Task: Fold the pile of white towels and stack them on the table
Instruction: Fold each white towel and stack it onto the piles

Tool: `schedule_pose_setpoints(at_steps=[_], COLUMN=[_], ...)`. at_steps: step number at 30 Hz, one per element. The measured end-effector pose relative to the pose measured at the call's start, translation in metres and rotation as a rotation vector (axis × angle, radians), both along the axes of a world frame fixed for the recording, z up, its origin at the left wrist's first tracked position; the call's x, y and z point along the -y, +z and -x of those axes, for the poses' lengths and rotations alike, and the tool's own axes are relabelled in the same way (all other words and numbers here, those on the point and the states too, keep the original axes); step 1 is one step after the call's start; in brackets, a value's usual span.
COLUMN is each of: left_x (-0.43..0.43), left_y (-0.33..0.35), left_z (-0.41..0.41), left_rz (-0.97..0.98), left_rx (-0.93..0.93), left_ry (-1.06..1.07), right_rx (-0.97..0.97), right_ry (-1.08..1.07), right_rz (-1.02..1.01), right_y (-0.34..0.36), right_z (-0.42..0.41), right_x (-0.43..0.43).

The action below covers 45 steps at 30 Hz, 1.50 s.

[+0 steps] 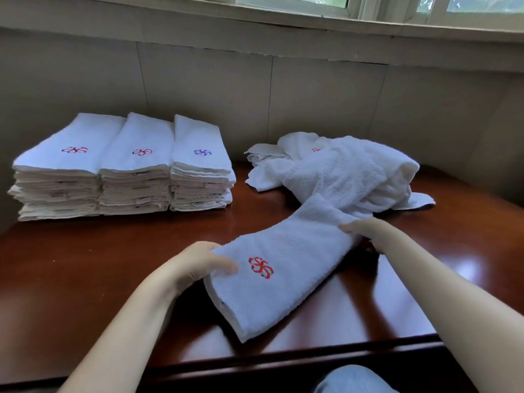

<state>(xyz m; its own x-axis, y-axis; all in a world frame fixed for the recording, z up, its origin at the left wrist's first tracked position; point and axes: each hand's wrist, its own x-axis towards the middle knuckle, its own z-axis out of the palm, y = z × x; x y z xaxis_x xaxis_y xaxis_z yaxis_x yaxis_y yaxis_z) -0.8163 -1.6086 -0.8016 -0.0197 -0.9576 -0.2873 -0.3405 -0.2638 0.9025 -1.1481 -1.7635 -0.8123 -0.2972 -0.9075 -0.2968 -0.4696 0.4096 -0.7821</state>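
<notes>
Counter (113, 265) under the window: half-folded towel (283, 282) held mid-counter, left hand (198, 265) pinching its near end, right hand (365, 232) gripping the far end by the loose pile (340, 168); next, probably fold across, then onto the stacks (122, 165).

1. I work at a polished dark-wood worktop (113, 265) against a plain panelled wall (198, 80), under a window (397, 4) with greenery outside: a domestic-looking room.
2. Three stacks of folded towels (122, 165) share one embroidered emblem, so this is a household or guesthouse; I cannot tell which.
</notes>
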Motion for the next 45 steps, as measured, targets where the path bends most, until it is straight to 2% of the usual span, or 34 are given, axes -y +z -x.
schedule_pose_setpoints(at_steps=[2, 7, 11, 15, 17, 22, 23, 25, 28, 29, 32, 39, 42, 45], left_x=[-0.002, -0.019, -0.049, -0.069, -0.068, -0.006, 0.015, 0.055, 0.09, 0.093, 0.095, 0.086, 0.085, 0.091], left_y=[0.004, 0.017, 0.046, 0.071, 0.085, 0.115, 0.119, 0.115, 0.081, 0.072, 0.065, 0.065, 0.065, 0.068], left_z=[-0.01, -0.049, -0.094, -0.151, -0.181, -0.256, -0.269, -0.29, -0.313, -0.319, -0.335, -0.335, -0.338, -0.34], left_rz=[0.013, 0.121, 0.23, 0.325, 0.38, 0.576, 0.596, 0.576, 0.424, 0.398, 0.409, 0.403, 0.403, 0.45], left_rx=[-0.067, -0.117, -0.133, -0.2, -0.253, -0.359, -0.38, -0.381, -0.307, -0.295, -0.354, -0.467, -0.499, -0.498], left_ry=[0.047, 0.147, 0.241, 0.31, 0.361, 0.645, 0.719, 0.841, 0.873, 0.887, 0.903, 0.848, 0.846, 0.898], right_rx=[0.061, 0.492, 0.671, 0.698, 0.711, 0.689, 0.665, 0.456, 0.502, 0.46, 0.401, 0.617, 0.661, 0.678], right_ry=[0.023, -0.047, 0.063, 0.406, 0.51, 0.435, 0.438, 0.428, 0.64, 0.678, 0.643, 0.572, 0.626, 0.704], right_rz=[0.071, 0.375, 0.384, 0.455, 0.53, 0.631, 0.606, 0.48, 0.052, -0.008, 0.101, 0.234, 0.238, 0.397], right_y=[-0.001, 0.025, 0.076, 0.147, 0.184, 0.245, 0.246, 0.226, 0.143, 0.123, 0.099, 0.107, 0.107, 0.117], right_z=[-0.001, -0.053, -0.12, -0.204, -0.264, -0.438, -0.469, -0.523, -0.57, -0.577, -0.587, -0.59, -0.595, -0.604], right_x=[0.0, -0.008, -0.013, -0.003, 0.017, 0.12, 0.138, 0.167, 0.177, 0.174, 0.185, 0.195, 0.199, 0.196])
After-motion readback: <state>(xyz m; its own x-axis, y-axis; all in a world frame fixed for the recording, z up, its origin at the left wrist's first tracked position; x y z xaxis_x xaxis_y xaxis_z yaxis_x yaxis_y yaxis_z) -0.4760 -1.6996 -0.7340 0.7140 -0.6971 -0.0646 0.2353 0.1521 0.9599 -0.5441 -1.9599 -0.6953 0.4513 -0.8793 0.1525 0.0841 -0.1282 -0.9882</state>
